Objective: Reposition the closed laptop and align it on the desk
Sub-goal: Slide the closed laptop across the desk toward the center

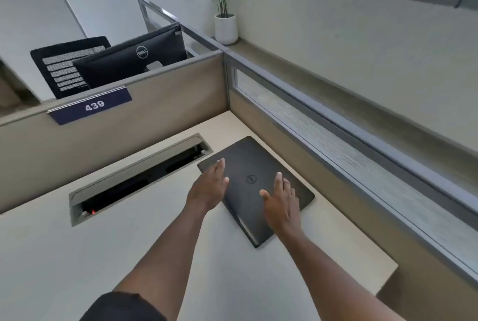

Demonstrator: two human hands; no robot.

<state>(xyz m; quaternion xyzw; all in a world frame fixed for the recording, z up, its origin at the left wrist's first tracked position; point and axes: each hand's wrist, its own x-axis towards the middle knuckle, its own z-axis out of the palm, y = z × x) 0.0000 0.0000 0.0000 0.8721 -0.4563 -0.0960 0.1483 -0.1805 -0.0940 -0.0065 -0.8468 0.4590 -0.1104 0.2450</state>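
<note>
Cable tray opening (139, 178) set into desk (77, 256), L of centre, flap up, small red light inside. L hand (210, 186) flat, fingers extended, not gripping; over L edge of closed Dell laptop (252, 162), contact w/ lid uncertain. Laptop lies flat on desk, skewed to desk edges, far corner near R partition (323, 155). R hand (280, 203) open, palm down on/over lid's R half, nothing grasped. Behind front divider: Dell monitor (134, 59), label "439" (93, 107).
</note>
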